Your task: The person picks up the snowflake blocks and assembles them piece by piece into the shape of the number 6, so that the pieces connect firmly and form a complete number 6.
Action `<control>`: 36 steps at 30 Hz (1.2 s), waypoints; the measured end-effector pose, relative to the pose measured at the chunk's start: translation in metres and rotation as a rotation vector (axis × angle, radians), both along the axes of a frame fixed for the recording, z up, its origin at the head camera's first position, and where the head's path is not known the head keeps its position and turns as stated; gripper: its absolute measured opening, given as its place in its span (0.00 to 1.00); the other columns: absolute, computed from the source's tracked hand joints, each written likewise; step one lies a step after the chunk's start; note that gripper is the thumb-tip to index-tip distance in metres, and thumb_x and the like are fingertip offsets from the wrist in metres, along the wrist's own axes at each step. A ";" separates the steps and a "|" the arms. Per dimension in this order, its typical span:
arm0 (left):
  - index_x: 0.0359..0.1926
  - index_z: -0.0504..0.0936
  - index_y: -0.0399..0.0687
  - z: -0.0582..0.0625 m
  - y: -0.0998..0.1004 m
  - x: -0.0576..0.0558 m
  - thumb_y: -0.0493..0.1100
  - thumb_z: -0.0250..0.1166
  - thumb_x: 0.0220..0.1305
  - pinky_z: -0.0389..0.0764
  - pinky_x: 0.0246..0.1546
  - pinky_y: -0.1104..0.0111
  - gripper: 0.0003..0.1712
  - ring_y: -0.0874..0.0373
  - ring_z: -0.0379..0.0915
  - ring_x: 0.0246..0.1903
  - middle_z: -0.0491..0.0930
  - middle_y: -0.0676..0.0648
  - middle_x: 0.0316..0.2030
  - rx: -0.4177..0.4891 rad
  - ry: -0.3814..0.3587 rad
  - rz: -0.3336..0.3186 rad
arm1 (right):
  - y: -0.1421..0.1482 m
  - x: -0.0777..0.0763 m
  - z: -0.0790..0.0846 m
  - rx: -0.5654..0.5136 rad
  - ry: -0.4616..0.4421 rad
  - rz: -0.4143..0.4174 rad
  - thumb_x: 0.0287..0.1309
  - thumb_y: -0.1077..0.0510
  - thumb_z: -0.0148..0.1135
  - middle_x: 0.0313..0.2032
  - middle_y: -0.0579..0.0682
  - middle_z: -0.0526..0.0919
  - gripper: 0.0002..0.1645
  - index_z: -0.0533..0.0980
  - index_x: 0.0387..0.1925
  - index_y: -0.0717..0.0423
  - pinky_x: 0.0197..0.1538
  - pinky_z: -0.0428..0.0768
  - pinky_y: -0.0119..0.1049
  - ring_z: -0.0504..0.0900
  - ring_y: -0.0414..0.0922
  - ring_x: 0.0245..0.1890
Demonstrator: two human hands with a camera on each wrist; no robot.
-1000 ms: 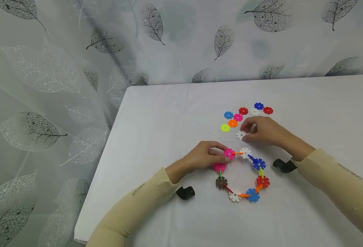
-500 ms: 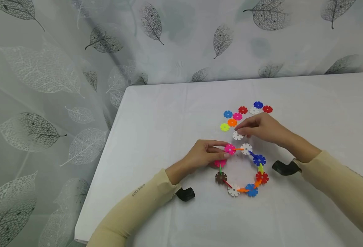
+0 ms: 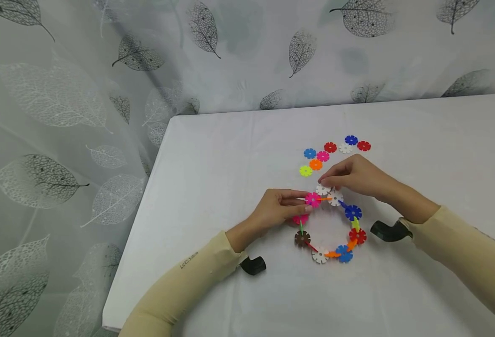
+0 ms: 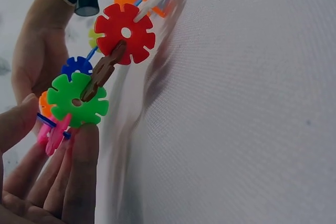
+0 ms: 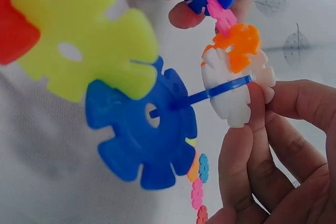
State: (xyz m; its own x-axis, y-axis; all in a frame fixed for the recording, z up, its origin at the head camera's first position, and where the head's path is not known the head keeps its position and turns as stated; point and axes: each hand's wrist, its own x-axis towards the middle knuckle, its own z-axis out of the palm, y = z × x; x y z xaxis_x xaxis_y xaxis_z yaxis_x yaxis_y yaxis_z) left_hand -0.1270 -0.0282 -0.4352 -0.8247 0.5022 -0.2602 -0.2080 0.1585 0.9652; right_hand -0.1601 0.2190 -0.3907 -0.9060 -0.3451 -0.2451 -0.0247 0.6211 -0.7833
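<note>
A ring of notched, flower-shaped interlocking discs [image 3: 344,254] in many colours is held up over the white table. My left hand [image 3: 277,208] pinches its far left part, near the pink disc [image 3: 313,199]. In the left wrist view, thumb and fingers close around that part beside a green disc [image 4: 77,99]. My right hand [image 3: 357,176] pinches a loose white disc [image 3: 323,189] right at the ring's white disc [image 3: 335,198]. The right wrist view shows the loose one partly hidden behind the ring's white disc [image 5: 228,90], which has a blue disc [image 5: 144,129] joined to it.
Behind my hands, several loose discs lie flat on the white-covered table [image 3: 213,164], among them a yellow one [image 3: 306,171], an orange one [image 3: 316,164] and a dark blue one [image 3: 351,140]. A leaf-patterned curtain [image 3: 239,51] hangs at the back and left.
My right hand has picked the white disc up off the table and brought it nearer, up against the ring's white disc. The ring has shifted slightly away from me in my left hand.
</note>
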 end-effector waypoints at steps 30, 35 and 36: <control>0.57 0.86 0.45 -0.009 0.002 0.003 0.40 0.75 0.61 0.86 0.35 0.64 0.22 0.58 0.87 0.37 0.89 0.50 0.39 0.022 0.052 0.047 | 0.010 0.000 -0.001 -0.029 -0.155 0.158 0.66 0.46 0.66 0.54 0.51 0.85 0.27 0.80 0.60 0.56 0.60 0.68 0.70 0.75 0.58 0.63; 0.58 0.85 0.45 -0.010 0.002 0.003 0.39 0.74 0.62 0.85 0.33 0.66 0.22 0.60 0.86 0.33 0.89 0.51 0.37 0.012 0.062 0.051 | 0.007 0.001 -0.001 -0.026 -0.144 0.142 0.65 0.46 0.67 0.53 0.51 0.86 0.27 0.81 0.59 0.56 0.60 0.69 0.69 0.75 0.58 0.63; 0.58 0.85 0.45 -0.010 0.002 0.003 0.39 0.74 0.62 0.85 0.32 0.68 0.22 0.60 0.86 0.32 0.89 0.51 0.36 0.006 0.070 0.051 | 0.007 0.002 -0.002 -0.031 -0.139 0.140 0.65 0.46 0.67 0.53 0.51 0.86 0.27 0.81 0.59 0.57 0.60 0.69 0.68 0.76 0.58 0.63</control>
State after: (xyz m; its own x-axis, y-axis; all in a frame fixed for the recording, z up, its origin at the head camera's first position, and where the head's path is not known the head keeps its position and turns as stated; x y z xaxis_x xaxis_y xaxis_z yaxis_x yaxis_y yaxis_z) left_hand -0.1243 -0.0258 -0.4454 -0.8651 0.4607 -0.1986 -0.1478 0.1442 0.9785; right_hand -0.1584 0.2257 -0.3924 -0.8070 -0.4743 -0.3520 0.0007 0.5952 -0.8036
